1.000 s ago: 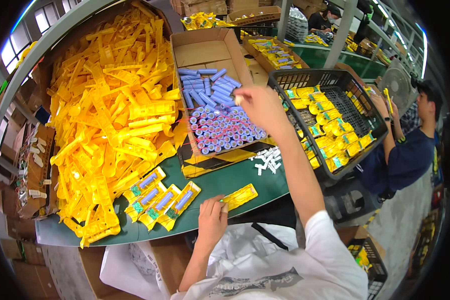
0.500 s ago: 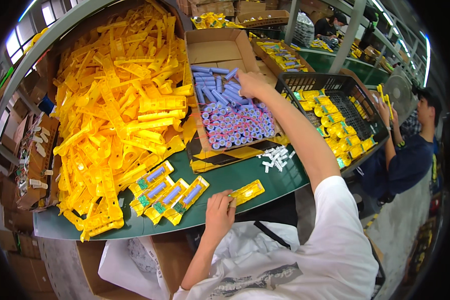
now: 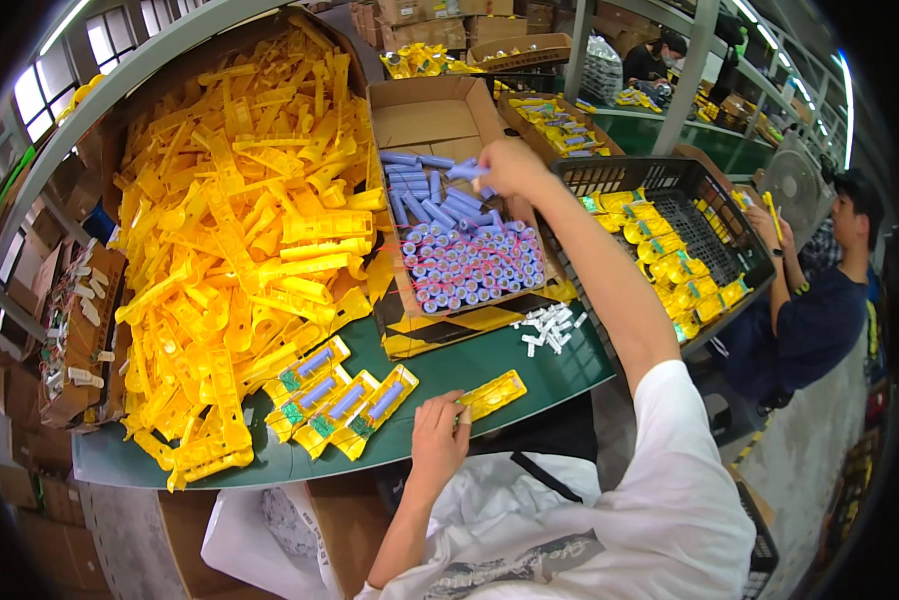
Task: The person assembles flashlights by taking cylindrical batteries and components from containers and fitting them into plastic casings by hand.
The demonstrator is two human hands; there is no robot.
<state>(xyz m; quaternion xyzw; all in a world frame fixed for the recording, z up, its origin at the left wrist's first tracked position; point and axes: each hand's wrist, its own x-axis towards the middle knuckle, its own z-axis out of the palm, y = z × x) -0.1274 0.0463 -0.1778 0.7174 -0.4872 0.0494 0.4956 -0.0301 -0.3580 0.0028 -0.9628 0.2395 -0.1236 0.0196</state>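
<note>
Shells (image 3: 240, 210), yellow plastic ones, lie heaped over the left half of the green surface (image 3: 490, 365), the bulk of them empty, so most of the filling looks undone. Right of the heap stands an open carton (image 3: 425, 110) with purple cells (image 3: 470, 265), many upright in a packed block and more lying loose behind it (a large stock left). Further right a black crate (image 3: 620, 175) holds finished yellow pieces, only partly full. At the near edge four filled shells (image 3: 335, 395) sit side by side, each with a purple cell in it. Just right of them lies one open shell (image 3: 492, 393) without a cell; the left hand (image 3: 440, 435) steadies its end with fingertips. The right hand (image 3: 510, 168) reaches into the carton, its grip pinched on a cell (image 3: 467, 172). Small white bits (image 3: 552, 328) lie scattered nearby.
</note>
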